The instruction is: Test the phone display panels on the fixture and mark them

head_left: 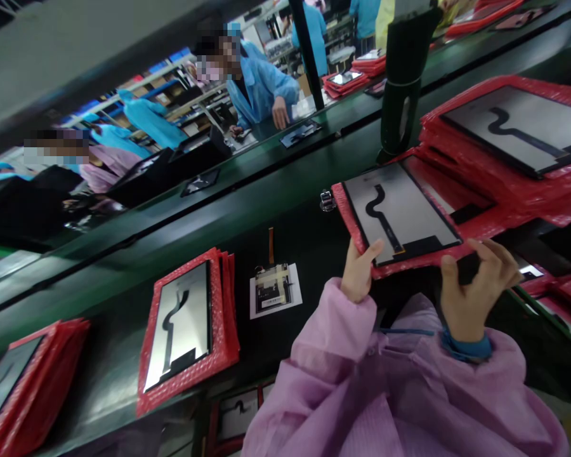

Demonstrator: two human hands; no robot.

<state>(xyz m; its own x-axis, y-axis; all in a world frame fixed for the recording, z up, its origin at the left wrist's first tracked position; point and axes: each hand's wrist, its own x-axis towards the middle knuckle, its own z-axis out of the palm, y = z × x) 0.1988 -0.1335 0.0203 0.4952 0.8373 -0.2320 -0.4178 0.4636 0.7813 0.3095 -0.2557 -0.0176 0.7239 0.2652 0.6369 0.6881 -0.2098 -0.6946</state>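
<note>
A flat display panel with a silver back and a curled black ribbon cable lies on a red bubble-wrap sleeve. My left hand grips the near left corner of this panel and sleeve, thumb on top, fingers underneath. At the near right corner, my right hand has its thumb and fingers spread apart. Its fingertips are close to the sleeve's edge; whether they touch it I cannot tell. Just beyond, a thick stack of red sleeves carries another display panel.
Left of my hands, a small circuit assembly with an orange ribbon lies on white paper. More panels on red sleeves stand further left. A dark green post rises behind the stack. Across the conveyor, a person in blue works.
</note>
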